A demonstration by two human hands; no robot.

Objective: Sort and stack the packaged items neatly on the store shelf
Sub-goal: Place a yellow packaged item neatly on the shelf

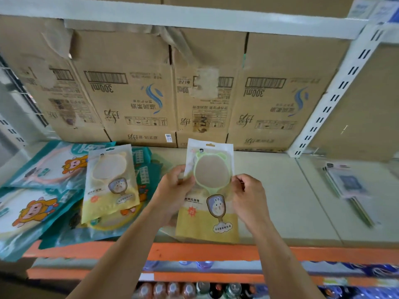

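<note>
Just behind the orange shelf edge (194, 252), the left hand (174, 186) and right hand (248, 195) hold one mirror packet (207, 221) between them. The fingers of each hand are curled in a pinch on a side seam at mid-height. Its foot hangs close above the shelf (280, 201) behind that edge; whether it touches I cannot tell.

The packet looks light: a thin, glossy pouch that would buckle and slide, stiffened only by the flat hand mirror inside, which may crack if dropped or bent. Gripping both side edges, or laying a palm under the mirror, seems the safest hold.

Left of the held one and further from the orange edge lies a second mirror packet (110, 182), so two show plainly. It lies on a loose heap of teal packets (49, 167), at least three. A blurred flat pack (349, 184) lies far right. Furthest from the edge stand four cardboard boxes (133, 100).
</note>
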